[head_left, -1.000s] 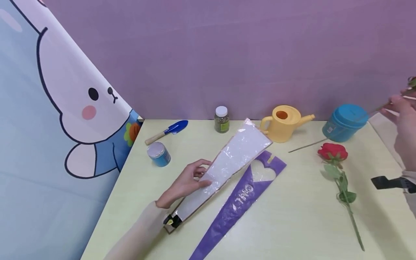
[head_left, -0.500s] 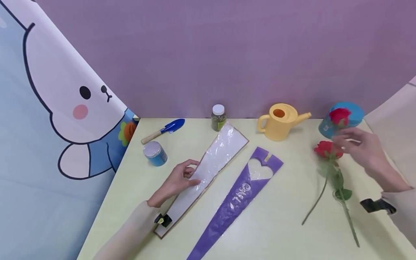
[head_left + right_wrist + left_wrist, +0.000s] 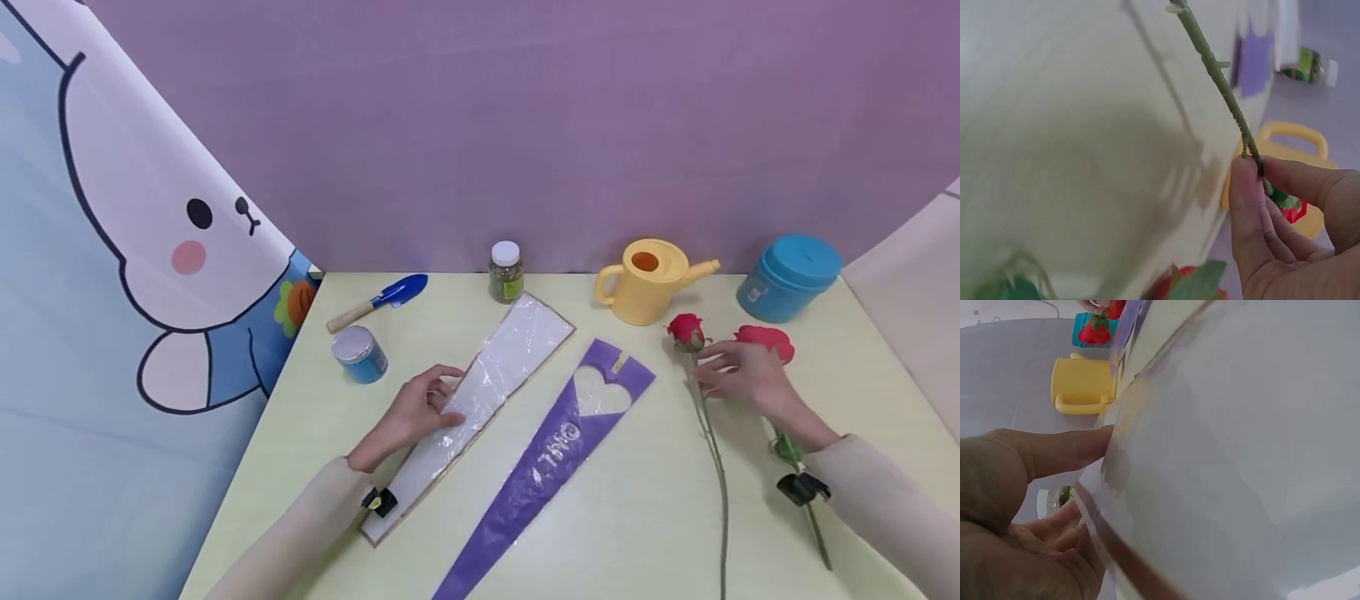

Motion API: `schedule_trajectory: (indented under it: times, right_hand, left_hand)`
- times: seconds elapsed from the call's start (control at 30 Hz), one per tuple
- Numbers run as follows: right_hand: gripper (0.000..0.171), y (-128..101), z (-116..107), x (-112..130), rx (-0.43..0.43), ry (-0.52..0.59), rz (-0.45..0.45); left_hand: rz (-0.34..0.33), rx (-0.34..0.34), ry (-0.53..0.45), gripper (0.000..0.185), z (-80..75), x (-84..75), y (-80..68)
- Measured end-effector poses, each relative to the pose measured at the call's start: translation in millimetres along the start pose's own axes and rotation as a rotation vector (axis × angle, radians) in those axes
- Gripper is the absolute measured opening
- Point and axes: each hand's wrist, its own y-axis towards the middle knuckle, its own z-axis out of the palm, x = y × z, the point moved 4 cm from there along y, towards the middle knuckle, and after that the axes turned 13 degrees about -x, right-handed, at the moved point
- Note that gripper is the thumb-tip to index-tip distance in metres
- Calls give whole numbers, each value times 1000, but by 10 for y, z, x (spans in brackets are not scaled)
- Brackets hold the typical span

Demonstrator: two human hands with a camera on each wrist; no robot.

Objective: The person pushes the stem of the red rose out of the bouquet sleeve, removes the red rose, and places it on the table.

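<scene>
In the head view my left hand (image 3: 412,414) grips the edge of a long, tapered white flower sleeve (image 3: 504,367) with clear film over it. The left wrist view shows the thumb (image 3: 1072,452) on one face of this sleeve and the fingers behind. Farther right, my right hand (image 3: 752,379) pinches a red rose (image 3: 686,332) by its stem just below the bloom, the stem hanging toward me. Thumb and fingertips meet around that stem (image 3: 1222,87) in the right wrist view. Partly behind the right hand lies a second red rose (image 3: 776,343).
A purple sleeve (image 3: 540,458) with a heart window lies between the hands. Along the back are a blue trowel (image 3: 401,290), a small lidded jar (image 3: 506,273), a yellow watering can (image 3: 641,287) and a blue tub (image 3: 791,279). A blue jar (image 3: 360,356) stands left.
My right hand has brought the rose in from the far right, leftward and down beside the other rose. The white sleeve has shifted a little left and lower in my left hand.
</scene>
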Motion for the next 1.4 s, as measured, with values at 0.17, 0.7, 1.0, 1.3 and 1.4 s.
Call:
schedule_trajectory:
  times: [0.17,0.7,1.0,1.3,1.4]
  right_hand:
    - [48,12,89,-31,-10,-30,-6]
    - [45,-4,157,-72,-58,-26,-10]
    - [49,-54,202,-85,-24,5,21]
    - [50,-61,223,-95,-30,-15,12]
    - [50,-65,221,-94,-34,-20,12]
  left_hand:
    - [7,-16,26,64,24,-4,17]
    - [-40,-36,90,62,45,1,48]
    - [-34,-37,87,61,55,1,56]
    - [-49,-34,82,60,58,8,58]
    - [-51,-32,87,60,59,12,59]
